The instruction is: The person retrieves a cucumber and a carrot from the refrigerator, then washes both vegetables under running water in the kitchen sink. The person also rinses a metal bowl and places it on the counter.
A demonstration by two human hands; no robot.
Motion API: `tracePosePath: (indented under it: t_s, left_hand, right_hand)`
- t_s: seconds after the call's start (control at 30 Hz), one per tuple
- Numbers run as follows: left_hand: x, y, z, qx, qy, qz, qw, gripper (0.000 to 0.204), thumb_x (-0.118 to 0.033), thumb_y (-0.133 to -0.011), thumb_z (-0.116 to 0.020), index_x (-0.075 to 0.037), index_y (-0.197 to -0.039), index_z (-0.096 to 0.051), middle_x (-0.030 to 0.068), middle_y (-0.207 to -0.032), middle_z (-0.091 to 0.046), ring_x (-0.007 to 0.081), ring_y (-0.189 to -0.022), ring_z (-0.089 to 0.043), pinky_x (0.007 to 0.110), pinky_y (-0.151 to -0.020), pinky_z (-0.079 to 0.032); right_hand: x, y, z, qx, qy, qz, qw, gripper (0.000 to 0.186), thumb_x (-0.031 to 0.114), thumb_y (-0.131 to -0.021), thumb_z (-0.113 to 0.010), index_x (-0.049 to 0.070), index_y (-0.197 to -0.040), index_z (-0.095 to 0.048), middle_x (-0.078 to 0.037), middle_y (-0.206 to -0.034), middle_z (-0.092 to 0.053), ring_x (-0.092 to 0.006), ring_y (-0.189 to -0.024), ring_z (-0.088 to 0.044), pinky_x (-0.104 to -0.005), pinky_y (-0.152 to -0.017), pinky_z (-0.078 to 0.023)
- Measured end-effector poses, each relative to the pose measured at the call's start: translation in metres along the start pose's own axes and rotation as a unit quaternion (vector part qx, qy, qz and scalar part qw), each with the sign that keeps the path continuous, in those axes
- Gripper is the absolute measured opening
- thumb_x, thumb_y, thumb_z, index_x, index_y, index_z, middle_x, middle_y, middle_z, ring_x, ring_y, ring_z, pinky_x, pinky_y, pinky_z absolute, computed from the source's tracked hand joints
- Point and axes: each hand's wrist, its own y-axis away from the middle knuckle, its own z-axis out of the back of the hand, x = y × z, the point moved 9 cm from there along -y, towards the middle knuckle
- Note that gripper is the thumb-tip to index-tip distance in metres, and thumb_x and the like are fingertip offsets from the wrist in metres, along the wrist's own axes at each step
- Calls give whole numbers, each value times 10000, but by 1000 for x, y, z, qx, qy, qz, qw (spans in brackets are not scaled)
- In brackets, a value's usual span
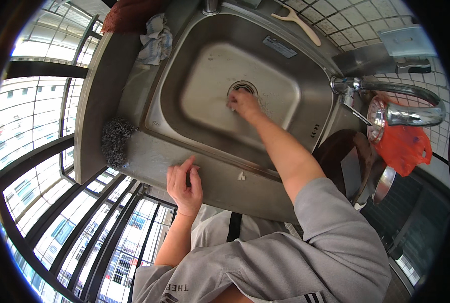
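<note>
A steel sink (194, 96) fills the middle of the view, with a round drain (243, 85) in its floor. My right hand (244, 103) reaches down into the basin beside the drain. Its fingers are bent and pressed together; whatever they may hold is hidden. Light specks of debris are scattered on the basin floor by the drain. Over the counter's near edge hovers my left hand (185, 184), holding nothing, its fingers loosely curled and apart from the thumb. A small white scrap (241, 175) lies on the counter between my two arms.
Left of the sink are a dark scouring pad (118, 142) and a crumpled cloth (156, 39). A chrome faucet (411, 93) and red plastic bag (404, 146) stand right, near a dark pan (338, 151). A peeler-like tool (300, 25) and cleaver (363, 59) lie behind.
</note>
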Motion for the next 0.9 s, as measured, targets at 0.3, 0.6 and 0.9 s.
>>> tracePosePath:
  t_s: [0.3,0.6,0.9]
  left_hand:
    - [2,5,-4,11,-14,5,1000,188,9,-840,-526,-8,-987,-643,78,-733,-590,223,-677,-514,318,-617,-422]
    - [5,9,-4,-9,2,3,1000,191,-34,-887,-512,-3,-1018,-648,101,-778,-597,216,-693,-545,333,-646,-445]
    - [7,10,-4,-10,-22,3,1000,209,-84,-902,-503,-21,-1045,-642,98,-799,-596,199,-675,-587,325,-621,-461]
  right_hand:
    - [-9,10,0,-11,37,-92,995,74,131,-701,-636,120,-763,-674,-140,-777,-658,-320,-753,-630,-419,-671,-499]
    - [100,95,113,96,-457,-113,877,93,74,-746,-673,4,-787,-627,-48,-694,-623,-104,-612,-598,-243,-563,-496]
    - [37,278,351,-97,-510,-147,842,155,73,-806,-671,-21,-916,-617,-85,-877,-650,-139,-762,-630,-259,-655,-537]
